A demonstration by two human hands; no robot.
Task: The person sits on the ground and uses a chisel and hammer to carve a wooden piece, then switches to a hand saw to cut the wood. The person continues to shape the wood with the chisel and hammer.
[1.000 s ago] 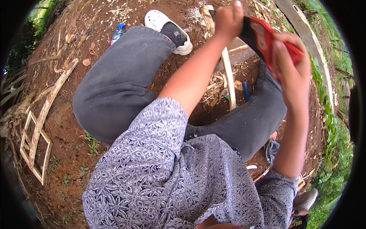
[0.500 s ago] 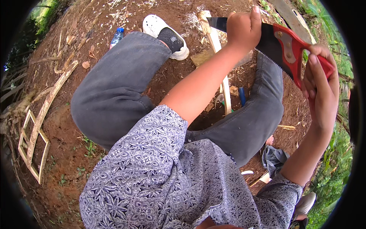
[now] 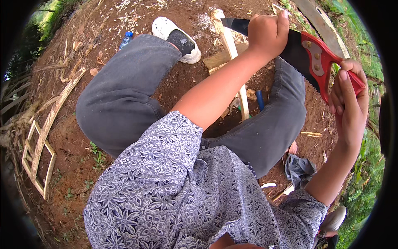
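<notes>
The left hand [image 3: 268, 36] holds the saw [image 3: 302, 58] by its black blade [image 3: 292, 50]. The right hand [image 3: 351, 97] holds the handle [image 3: 326, 58] (it is bright red).

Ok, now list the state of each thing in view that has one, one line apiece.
Saw, held by both hands, blade bare
Left hand, closed around the blade
Right hand, closed on the red handle
Bottle, capped; fill unclear
White shoe, worn
Wooden frame, long stick lying across it
Dark grey sheet, crumpled
</notes>
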